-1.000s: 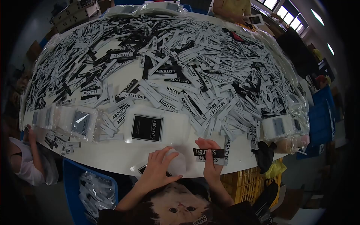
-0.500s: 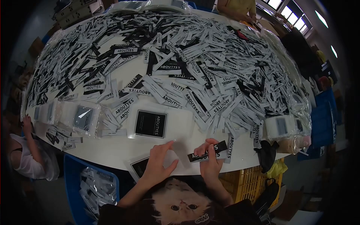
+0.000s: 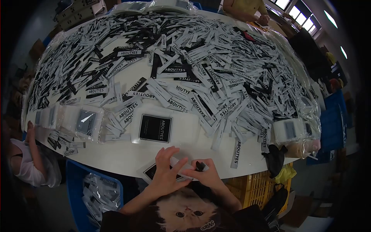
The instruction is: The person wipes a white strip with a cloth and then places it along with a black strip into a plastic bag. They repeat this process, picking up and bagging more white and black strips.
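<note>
At the table's near edge my left hand (image 3: 169, 173) rests over a clear bag with a black label (image 3: 150, 172), its thumb and fingers apart at the bag's mouth. My right hand (image 3: 205, 174) is closed on black and white strips, mostly hidden by the fingers, right beside the left fingertips. Just beyond my hands lies a stack of clear bags (image 3: 155, 128) with a black ABOUTYES label on top. Loose black and white strips (image 3: 177, 69) cover much of the table beyond.
Wrapped bag packs lie at left (image 3: 85, 121) and right (image 3: 290, 130). Below the edge are a blue bin (image 3: 73, 193) of packed bags and a yellow crate (image 3: 251, 189). A plastic cup (image 3: 298, 149) stands at right. Other people sit at left (image 3: 29, 162) and far right (image 3: 243, 8).
My right hand has moved left and toward me with the strips, up to the bag. The bag has shifted slightly right. The far person's hands have moved.
</note>
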A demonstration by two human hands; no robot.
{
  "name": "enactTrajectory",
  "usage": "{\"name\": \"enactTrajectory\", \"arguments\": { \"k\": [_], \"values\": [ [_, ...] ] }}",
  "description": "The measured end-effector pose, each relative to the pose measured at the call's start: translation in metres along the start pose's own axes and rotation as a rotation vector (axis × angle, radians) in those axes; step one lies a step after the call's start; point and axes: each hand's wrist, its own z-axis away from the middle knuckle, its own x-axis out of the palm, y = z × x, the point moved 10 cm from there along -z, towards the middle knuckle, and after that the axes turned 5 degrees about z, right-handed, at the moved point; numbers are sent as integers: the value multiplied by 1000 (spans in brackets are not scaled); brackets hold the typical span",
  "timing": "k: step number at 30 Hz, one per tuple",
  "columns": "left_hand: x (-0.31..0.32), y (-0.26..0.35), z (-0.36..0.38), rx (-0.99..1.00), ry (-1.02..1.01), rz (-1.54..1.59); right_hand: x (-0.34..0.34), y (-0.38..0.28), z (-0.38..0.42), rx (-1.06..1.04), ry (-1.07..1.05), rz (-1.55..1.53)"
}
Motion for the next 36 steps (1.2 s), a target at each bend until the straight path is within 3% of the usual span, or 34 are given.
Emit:
{"name": "enactTrajectory", "arguments": {
  "k": [8,11,13,14,17,19,24,27,29,36],
  "values": [
    [11,1,0,-22,-106,138,5,4,-1,70,-112,-247],
    [10,-1,3,-17,-109,155,-8,-3,0,6,10,-154],
    [12,-3,4,6,-113,83,-25,-20,1,-67,162,347],
    [12,-2,3,7,-113,84,-25,-14,1,-67,163,347],
    [4,-2,-2,-8,-49,56,-34,-5,-1,-116,255,227],
    [0,-8,-2,-53,-40,24,-50,-17,7,-276,411,-76],
    [8,-9,-2,-35,-85,45,-50,-28,4,-260,260,50],
    [11,-8,-4,-39,-106,47,-54,-42,13,-381,299,-152],
    [13,-7,-4,-49,-123,52,-60,-61,34,-763,206,-594],
    [2,-4,-4,4,-94,145,-27,-41,11,-458,2,-690]
  ]
}}
